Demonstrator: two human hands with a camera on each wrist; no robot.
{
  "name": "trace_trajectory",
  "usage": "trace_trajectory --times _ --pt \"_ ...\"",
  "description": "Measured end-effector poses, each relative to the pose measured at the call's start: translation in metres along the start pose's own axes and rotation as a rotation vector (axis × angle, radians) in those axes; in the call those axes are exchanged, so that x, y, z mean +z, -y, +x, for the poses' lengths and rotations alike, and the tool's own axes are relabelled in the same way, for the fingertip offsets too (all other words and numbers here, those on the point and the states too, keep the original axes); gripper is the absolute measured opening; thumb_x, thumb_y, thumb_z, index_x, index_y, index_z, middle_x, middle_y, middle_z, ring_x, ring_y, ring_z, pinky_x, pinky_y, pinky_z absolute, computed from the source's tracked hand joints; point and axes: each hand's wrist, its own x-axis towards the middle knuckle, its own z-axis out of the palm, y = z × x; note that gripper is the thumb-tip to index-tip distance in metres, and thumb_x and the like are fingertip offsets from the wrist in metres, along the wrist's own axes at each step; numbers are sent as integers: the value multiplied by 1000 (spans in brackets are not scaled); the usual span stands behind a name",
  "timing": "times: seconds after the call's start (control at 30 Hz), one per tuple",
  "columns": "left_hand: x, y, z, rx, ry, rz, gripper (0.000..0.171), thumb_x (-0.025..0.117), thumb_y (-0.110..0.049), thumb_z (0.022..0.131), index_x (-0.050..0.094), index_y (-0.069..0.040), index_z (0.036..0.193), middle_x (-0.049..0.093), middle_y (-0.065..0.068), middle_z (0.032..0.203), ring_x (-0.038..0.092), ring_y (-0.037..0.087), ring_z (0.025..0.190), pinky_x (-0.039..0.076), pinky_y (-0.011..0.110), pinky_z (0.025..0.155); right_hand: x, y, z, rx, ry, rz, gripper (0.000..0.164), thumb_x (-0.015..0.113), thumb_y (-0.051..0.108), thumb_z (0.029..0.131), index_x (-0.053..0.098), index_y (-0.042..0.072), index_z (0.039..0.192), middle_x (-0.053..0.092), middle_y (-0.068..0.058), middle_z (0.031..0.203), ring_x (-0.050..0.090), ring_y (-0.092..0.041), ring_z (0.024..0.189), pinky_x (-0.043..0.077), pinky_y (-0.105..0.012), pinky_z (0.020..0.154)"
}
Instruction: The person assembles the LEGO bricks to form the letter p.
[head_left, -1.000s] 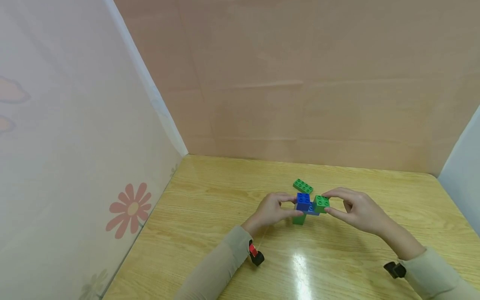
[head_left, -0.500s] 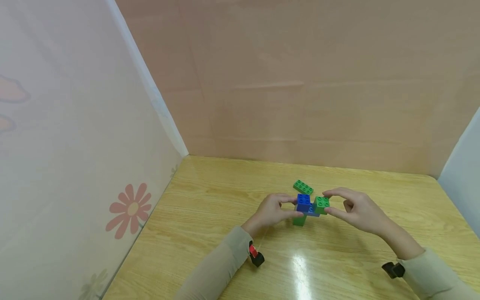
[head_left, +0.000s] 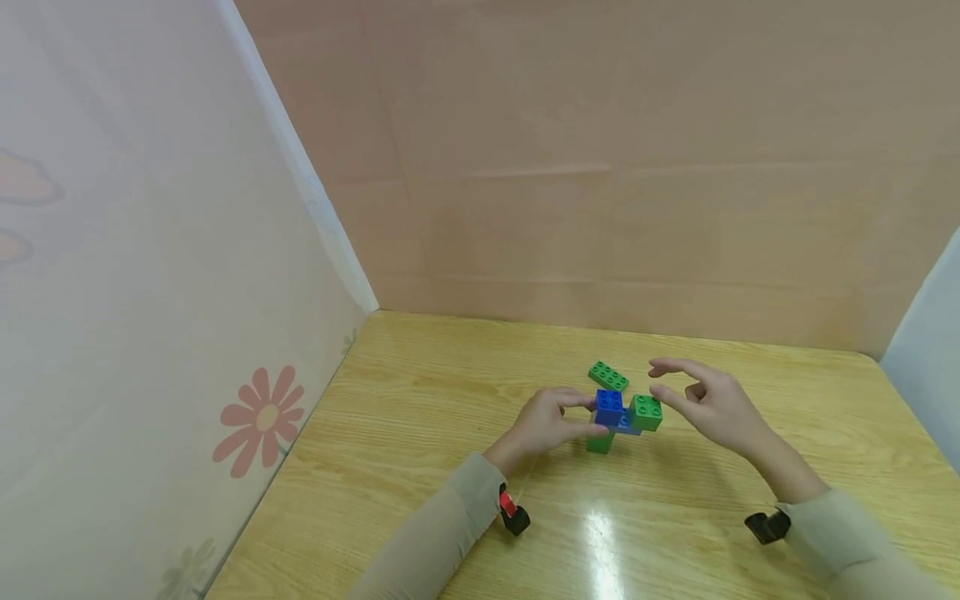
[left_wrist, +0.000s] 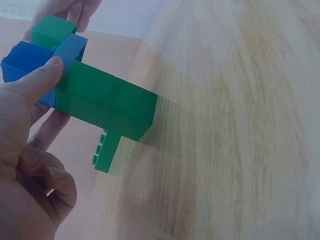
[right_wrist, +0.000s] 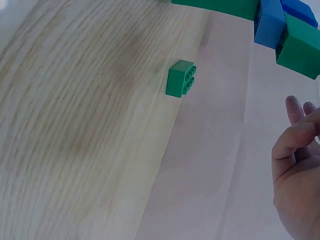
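A toy brick build stands on the table, with two green bricks stacked as its column. Across the top lies a light blue brick, bearing a dark blue brick on the left and a square green brick on the right. My left hand pinches the build near its top, the thumb against the light blue brick in the left wrist view. Just to the right, my right hand is apart from the square green brick, its thumb and forefinger spread and holding nothing.
Behind the build lies a longer green brick, studs up, on the wooden table. A brown backdrop rises at the table's far edge. A pale wall with a flower print borders the left side.
My right hand has let go of the square green brick and moved slightly up and away from it. The brick stays on the build, and my left hand keeps its grip.
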Motion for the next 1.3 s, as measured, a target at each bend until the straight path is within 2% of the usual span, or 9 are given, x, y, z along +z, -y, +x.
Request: trace_trajectory --times 0.1,0.33,0.6,0.7,0.73,0.83,0.9,1.13,1.3 --pt "0 -1 0 -4 1 -4 51 82 -49 88 73 -26 132 67 -23 125 56 2 124 50 33 96 3 -3 2 28 -1 27 38 70 13 101 65 18 138 67 15 119 31 -1 37 32 -27 36" --pt "0 -1 -1 3 3 5 51 81 -50 88 73 -26 133 67 -23 124 56 2 124 50 33 96 6 -13 7 98 9 41 37 67 21 104 63 15 140 68 -6 124 33 -7 37 33 -29 37" --pt "-2 -1 -1 2 2 -3 49 82 -49 88 74 -28 132 67 -23 124 56 1 123 50 33 96 14 -26 17 113 22 10 40 69 27 103 63 10 138 70 -12 124 42 -13 44 41 -29 44" --pt "-2 -1 -1 5 2 -4 48 82 -49 88 74 -28 131 67 -24 123 56 1 122 49 31 95 19 -30 20 127 33 -8 42 70 30 102 63 9 138 69 -11 125 58 -14 64 48 -27 53" --pt "-2 0 -1 6 1 -4 48 82 -49 88 74 -28 131 67 -24 123 56 1 121 49 31 94 21 -32 21 135 39 -16 43 70 32 102 63 9 138 69 -11 125 63 -17 76 50 -27 58" --pt "-1 0 -2 6 -1 -1 49 81 -49 88 74 -28 131 67 -24 123 56 1 121 49 30 93 24 -36 24 156 59 -39 47 69 36 102 62 9 140 69 -10 127 62 -32 114 54 -28 75" --pt "-1 0 -2 0 -1 1 48 81 -49 88 74 -29 131 67 -24 123 56 1 122 49 30 93 26 -38 26 171 75 -48 50 68 38 102 61 8 142 68 -10 128 59 -41 121 54 -33 80" --pt "0 -2 -1 -18 -1 6 49 82 -49 88 74 -29 131 67 -24 124 56 1 123 49 30 94 30 -45 31 205 119 -46 56 66 43 103 58 5 143 65 -17 133 54 -46 127 52 -61 90" --pt "0 -3 -1 -28 0 2 49 82 -50 87 74 -28 131 66 -24 124 56 2 124 50 33 96 32 -51 32 217 153 -50 60 65 43 103 55 2 146 64 -19 132 52 -48 129 48 -65 94"
